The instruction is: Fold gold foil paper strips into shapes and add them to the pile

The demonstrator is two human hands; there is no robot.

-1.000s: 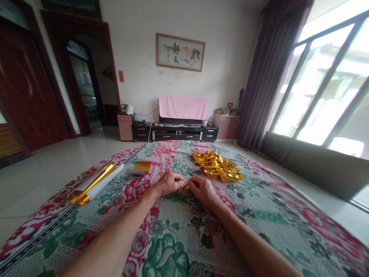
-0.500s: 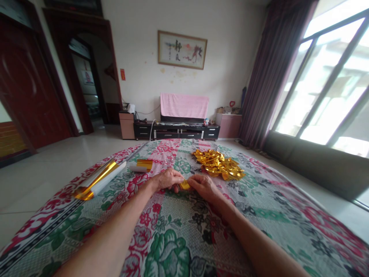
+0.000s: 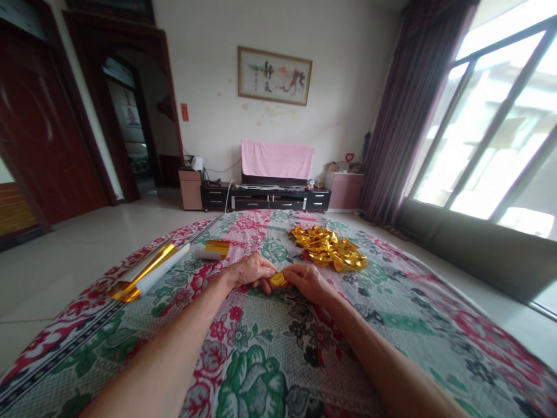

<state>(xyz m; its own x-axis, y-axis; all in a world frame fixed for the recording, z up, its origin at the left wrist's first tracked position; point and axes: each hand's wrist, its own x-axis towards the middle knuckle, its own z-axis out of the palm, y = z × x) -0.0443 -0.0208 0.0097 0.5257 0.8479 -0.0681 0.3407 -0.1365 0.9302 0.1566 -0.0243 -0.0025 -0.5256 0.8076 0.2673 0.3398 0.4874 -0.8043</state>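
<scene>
Between my two hands is a small piece of gold foil paper (image 3: 278, 280), folded and shiny. My left hand (image 3: 256, 270) pinches its left end, with the thumb on top and fingers curled beneath. The right end is pinched by my right hand (image 3: 307, 278), thumb against forefinger. Both hands are just above the flowered cloth (image 3: 252, 383). Beyond my right hand lies a pile of folded gold foil pieces (image 3: 328, 248). Past my left hand rests a short curled stack of gold foil paper (image 3: 213, 250), white on its outer side.
A larger loose roll of gold foil paper (image 3: 150, 271) lies at the cloth's left side. The cloth covers a wide surface with a rounded far edge. Behind it stand a low black cabinet (image 3: 270, 201) and a screen under a pink cloth (image 3: 277, 158). Windows are on the right.
The gold foil piece has tilted and looks flatter between my fingers. My hands have stayed nearly in place, both still pinching it.
</scene>
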